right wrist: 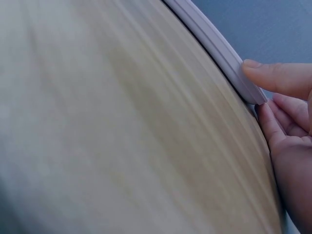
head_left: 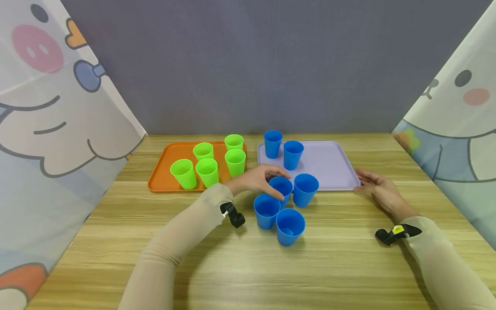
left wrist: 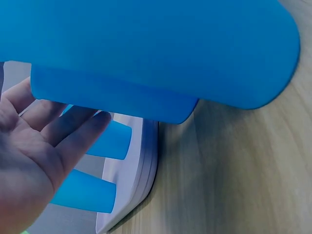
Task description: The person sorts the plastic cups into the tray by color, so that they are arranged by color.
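Observation:
My left hand (head_left: 256, 178) curves round the rim of a blue cup (head_left: 282, 186), with the thumb on the near side and the fingers at the back. In the left wrist view a nearer blue cup (left wrist: 156, 44) hides the thumb. Three more blue cups stand upright close by: one to the right (head_left: 305, 189), one at the left front (head_left: 266, 211) and one in front (head_left: 290, 227). At the near right corner of the lilac tray (head_left: 329, 165), my right hand (head_left: 381, 192) pinches the edge, its thumb (right wrist: 273, 78) on the rim.
Two blue cups, one farther back (head_left: 273, 144) and one nearer (head_left: 292, 155), stand on the lilac tray's left part. To the left, an orange tray (head_left: 164, 174) carries several green cups (head_left: 207, 172). A grey wall (head_left: 248, 64) rises behind the wooden table (head_left: 232, 267).

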A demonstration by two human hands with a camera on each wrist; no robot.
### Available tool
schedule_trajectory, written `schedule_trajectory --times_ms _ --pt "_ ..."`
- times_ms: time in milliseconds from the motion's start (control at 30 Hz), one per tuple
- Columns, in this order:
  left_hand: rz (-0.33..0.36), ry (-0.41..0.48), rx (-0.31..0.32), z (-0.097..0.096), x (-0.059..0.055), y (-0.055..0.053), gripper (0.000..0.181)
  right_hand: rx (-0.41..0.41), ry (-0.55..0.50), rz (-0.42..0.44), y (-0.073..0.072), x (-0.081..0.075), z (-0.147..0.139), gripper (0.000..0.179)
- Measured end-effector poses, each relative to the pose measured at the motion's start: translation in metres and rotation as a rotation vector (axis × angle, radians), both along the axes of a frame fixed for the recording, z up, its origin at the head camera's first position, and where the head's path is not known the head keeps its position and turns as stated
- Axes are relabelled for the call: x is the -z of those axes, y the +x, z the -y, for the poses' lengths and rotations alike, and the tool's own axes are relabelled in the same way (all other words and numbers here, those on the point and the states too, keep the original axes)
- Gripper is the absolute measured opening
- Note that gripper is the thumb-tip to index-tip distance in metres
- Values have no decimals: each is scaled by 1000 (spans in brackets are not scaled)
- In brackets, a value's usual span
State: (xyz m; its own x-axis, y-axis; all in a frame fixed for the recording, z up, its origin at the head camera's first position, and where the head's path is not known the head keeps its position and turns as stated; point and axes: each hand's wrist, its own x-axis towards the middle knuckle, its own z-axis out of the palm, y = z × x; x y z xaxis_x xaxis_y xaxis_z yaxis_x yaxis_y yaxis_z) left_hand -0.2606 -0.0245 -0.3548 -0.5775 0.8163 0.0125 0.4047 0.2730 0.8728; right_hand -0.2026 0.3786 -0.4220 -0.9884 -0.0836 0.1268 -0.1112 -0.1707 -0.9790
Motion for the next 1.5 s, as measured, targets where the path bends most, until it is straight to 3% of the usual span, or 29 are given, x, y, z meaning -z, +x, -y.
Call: schedule_trajectory --times_ms 367,767,1133,1333,1500 --pt "-28 -18 -36 -1 -1 2 56 -10 -26 -13 0 1 0 58" --pt "-7 44 -116 0 -8 -2 52 -2 -3 7 0 -1 -1 57" --pt "-61 50 -290 3 -13 -11 52 6 10 17 0 -1 -2 57" --pt "-66 144 -425 2 -11 -20 52 5 5 20 0 -1 -1 57" --pt "-119 173 -558 1 -9 -26 55 2 11 18 1 -2 0 56"
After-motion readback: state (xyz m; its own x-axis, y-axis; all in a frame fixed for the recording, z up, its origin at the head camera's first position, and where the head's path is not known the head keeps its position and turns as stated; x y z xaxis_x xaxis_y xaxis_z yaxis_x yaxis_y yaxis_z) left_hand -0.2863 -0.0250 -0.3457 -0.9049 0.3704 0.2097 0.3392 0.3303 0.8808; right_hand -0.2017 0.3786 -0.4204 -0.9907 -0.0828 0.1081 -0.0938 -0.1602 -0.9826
